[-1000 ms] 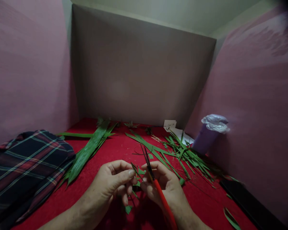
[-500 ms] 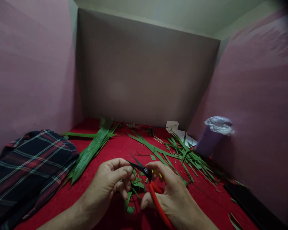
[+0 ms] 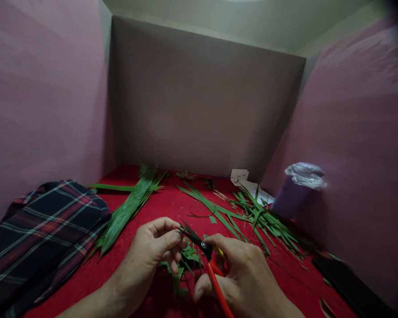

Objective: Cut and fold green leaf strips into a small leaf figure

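Observation:
My right hand (image 3: 242,269) is wrapped round a pair of scissors (image 3: 216,278) with red handles, a bit of yellow and dark pointed blades. The blades point up and left, slightly apart, with their tips at the fingertips of my left hand (image 3: 152,249). Thumb and forefinger of that hand are pinched together on a small piece of green leaf (image 3: 182,228), mostly hidden by the fingers. Below and between both hands lie cut green leaf scraps (image 3: 190,254) on the red cloth (image 3: 179,205).
Long broad leaves (image 3: 129,210) lie at left beside a plaid cloth (image 3: 49,234). Several narrow leaf strips (image 3: 272,223) are heaped at right near white paper (image 3: 257,191). A purple container topped with clear plastic (image 3: 290,194) stands by the right wall, a flat black object (image 3: 348,282) nearer.
The scissors have shifted slightly, with the blade tips now closer over my left fingertips. My left hand stays nearly in place. The whole view has shifted a little.

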`<move>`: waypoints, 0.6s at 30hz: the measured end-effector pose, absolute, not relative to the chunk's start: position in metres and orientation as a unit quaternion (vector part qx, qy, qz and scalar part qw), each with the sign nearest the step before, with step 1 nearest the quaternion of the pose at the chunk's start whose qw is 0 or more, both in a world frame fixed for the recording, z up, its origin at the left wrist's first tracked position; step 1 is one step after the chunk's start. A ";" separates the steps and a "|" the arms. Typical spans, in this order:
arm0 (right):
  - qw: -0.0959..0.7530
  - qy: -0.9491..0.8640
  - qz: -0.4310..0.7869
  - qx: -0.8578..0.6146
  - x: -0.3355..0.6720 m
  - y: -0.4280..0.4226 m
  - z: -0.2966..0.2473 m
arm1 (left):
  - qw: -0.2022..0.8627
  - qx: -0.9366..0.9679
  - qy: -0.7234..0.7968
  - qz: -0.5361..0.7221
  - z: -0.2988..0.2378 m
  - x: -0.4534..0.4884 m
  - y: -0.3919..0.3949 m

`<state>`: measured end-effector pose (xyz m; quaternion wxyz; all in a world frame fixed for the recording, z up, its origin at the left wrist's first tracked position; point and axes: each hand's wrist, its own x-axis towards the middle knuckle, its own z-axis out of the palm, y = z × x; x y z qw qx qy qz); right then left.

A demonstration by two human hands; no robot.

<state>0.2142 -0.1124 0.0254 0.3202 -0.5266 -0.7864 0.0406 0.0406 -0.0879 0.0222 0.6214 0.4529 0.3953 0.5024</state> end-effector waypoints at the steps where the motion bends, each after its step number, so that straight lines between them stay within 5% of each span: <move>1: 0.323 -0.788 0.035 -0.523 0.214 -0.112 0.025 | 0.620 0.453 0.396 0.503 0.022 0.041 -0.088; 18: 0.305 -0.813 0.049 -0.494 0.217 -0.111 0.021 | 0.633 0.452 0.384 0.498 0.024 0.041 -0.087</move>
